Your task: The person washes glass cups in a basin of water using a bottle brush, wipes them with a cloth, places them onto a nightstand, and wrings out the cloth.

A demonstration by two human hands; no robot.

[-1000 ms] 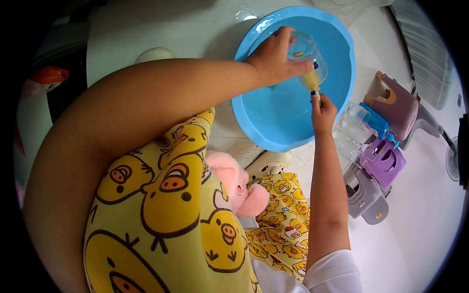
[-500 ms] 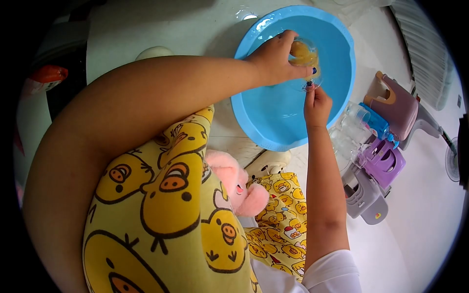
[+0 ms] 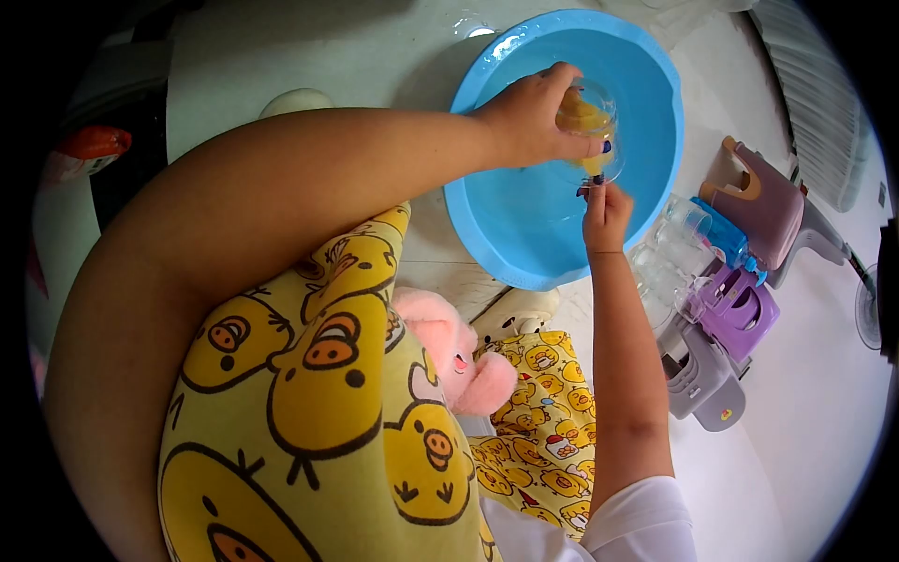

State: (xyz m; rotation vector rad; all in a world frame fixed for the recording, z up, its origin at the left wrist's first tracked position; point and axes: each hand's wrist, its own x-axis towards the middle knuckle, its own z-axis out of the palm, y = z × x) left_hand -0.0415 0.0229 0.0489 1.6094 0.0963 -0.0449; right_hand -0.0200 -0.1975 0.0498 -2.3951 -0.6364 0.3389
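Note:
Over the blue basin (image 3: 473,211), my left hand (image 3: 534,117) curls round a clear glass (image 3: 613,103) and a yellow sponge (image 3: 585,117). The sponge shows partly through the glass; my fingers hide the rest. My right hand (image 3: 609,215) pinches the glass at its near end, thumb and finger closed on the edge. Both hands are close together above shallow water in the basin.
Several clear glasses (image 3: 674,244) stand right of the basin, by a blue bottle (image 3: 721,234). Behind them are a mauve stool (image 3: 763,201), a purple stool (image 3: 740,309) and a grey stool (image 3: 702,384). A pink plush thing (image 3: 449,351) lies between my legs.
Both hands, the glass and the sponge have shifted slightly down and right in view. More of the yellow sponge shows past my left fingers. The basin stays in place.

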